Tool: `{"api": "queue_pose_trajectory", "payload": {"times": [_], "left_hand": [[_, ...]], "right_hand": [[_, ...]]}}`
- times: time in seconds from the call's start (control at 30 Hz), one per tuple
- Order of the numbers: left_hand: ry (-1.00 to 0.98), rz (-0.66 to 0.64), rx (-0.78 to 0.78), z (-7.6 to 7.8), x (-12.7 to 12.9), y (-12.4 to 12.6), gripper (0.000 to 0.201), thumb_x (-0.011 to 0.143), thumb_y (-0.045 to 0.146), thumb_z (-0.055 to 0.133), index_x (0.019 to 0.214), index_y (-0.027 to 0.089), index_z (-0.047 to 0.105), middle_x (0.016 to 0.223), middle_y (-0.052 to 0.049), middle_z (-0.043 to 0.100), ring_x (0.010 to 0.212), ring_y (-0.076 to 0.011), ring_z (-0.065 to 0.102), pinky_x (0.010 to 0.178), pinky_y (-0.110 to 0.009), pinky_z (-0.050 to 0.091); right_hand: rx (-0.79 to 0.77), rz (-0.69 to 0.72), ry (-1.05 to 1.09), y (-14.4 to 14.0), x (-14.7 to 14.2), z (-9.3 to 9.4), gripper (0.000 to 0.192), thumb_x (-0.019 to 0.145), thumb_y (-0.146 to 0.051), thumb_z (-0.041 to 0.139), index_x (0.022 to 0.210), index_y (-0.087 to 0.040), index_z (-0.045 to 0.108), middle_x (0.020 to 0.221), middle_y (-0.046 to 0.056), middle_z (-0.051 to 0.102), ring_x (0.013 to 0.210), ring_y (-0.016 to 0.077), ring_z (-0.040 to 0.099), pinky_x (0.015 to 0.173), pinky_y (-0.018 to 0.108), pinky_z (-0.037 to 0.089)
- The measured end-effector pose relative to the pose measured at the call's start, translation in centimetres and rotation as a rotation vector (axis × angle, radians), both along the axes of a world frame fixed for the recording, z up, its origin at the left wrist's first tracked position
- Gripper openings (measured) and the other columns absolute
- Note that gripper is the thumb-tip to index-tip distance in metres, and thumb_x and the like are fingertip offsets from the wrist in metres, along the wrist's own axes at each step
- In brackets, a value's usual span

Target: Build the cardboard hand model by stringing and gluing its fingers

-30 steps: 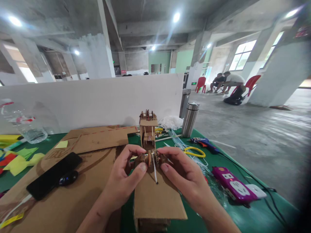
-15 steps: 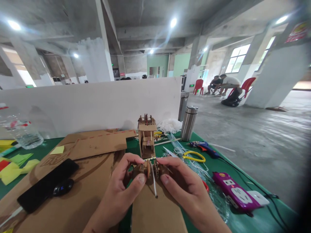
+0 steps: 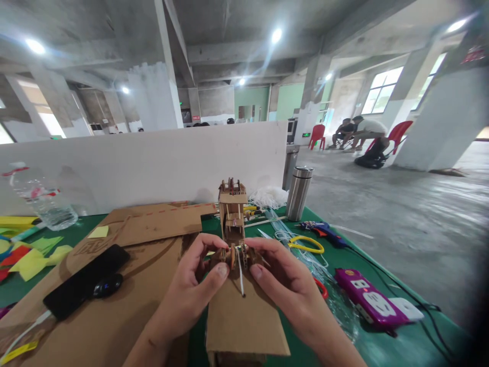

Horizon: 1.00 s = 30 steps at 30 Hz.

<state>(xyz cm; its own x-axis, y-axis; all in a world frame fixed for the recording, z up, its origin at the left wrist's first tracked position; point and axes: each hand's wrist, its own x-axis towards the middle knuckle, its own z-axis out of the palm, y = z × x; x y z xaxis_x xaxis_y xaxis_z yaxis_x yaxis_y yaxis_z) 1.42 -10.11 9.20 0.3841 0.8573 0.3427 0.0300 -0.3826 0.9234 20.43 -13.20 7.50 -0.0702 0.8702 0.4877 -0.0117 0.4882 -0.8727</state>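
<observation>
My left hand [image 3: 193, 285] is closed, thumb and forefinger pinching the left cardboard disc of a small cardboard wheel assembly [image 3: 234, 256]. On its right side my right hand [image 3: 284, 288] pinches in the same way. Several upright corrugated discs stand side by side between the fingertips. A white string [image 3: 240, 275] runs from between them to a small hole in the flat cardboard top [image 3: 244, 326] below. Behind my hands stands a cardboard tower [image 3: 232, 214] with shelves and more discs on top. My fingers hide parts of the discs.
On the right are a steel flask [image 3: 300, 194], yellow-handled scissors [image 3: 305, 244], a blue glue gun [image 3: 324, 233] and a purple power strip [image 3: 367, 300]. Cardboard sheets [image 3: 153, 295], a black phone [image 3: 86, 280] and a water bottle [image 3: 49, 201] lie left. A white partition [image 3: 153, 168] stands behind.
The cardboard top has tilted, so its front edge now shows. My hands and the discs have moved slightly up; the thin striped stick between my forefingers is now mostly hidden.
</observation>
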Motion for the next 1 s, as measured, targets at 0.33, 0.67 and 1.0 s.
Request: {"api": "queue_pose_trajectory", "payload": {"times": [0.33,0.67,1.0], "left_hand": [[0.065,-0.086,0.101,1.8,-0.1,-0.2,0.028,0.092,0.026,0.059,0.12,0.03,0.057,0.121,-0.001,0.061,0.109,-0.0179,0.057,0.093,-0.026,0.045],[0.162,-0.017,0.085,1.7,0.3,-0.1,0.03,0.096,0.043,0.054,0.119,0.025,0.057,0.114,-0.004,0.062,0.106,-0.0215,0.058,0.09,-0.03,0.046],[0.217,-0.011,0.07,2.0,0.3,-0.2,0.03,0.096,0.046,0.051,0.116,0.024,0.059,0.106,-0.003,0.065,0.097,-0.0201,0.06,0.086,-0.03,0.046]], "right_hand": [[0.021,0.08,-0.032,0.0,-0.4,1.3,0.03,0.096,-0.023,0.057,0.123,-0.035,0.059,0.121,0.0,0.063,0.104,0.0146,0.063,0.094,0.029,0.051],[0.01,-0.038,-0.114,-0.4,-0.2,1.2,0.031,0.097,-0.035,0.054,0.127,-0.028,0.055,0.12,0.005,0.063,0.107,0.02,0.063,0.095,0.037,0.053],[0.068,-0.081,-0.153,-1.4,-0.4,1.0,0.031,0.099,-0.029,0.05,0.13,-0.032,0.052,0.13,0.004,0.059,0.118,0.0207,0.057,0.104,0.038,0.045]]}}
